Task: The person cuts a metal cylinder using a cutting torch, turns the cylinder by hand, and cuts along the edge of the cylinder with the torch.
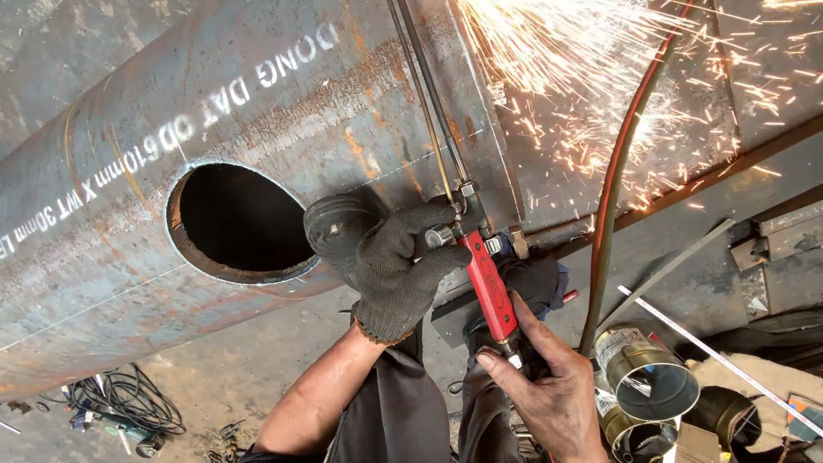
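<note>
Two hands gripped a red-handled cutting torch (489, 287); the gloved left hand (396, 270) closed near its valves; the bare right hand (549, 386) clasped its base beside a large rusty steel pipe (257, 111); sparks (583, 94) flew.

The big steel pipe (129, 129) looks rough and matt, with orange rust patches. The cutting torch (489, 287) has a shiny red handle and thin metal tubes. The left hand (390, 266) wears a dark knitted cloth glove (fuzzy and worn). The tin cans (647, 377) gleam smooth inside.
</note>
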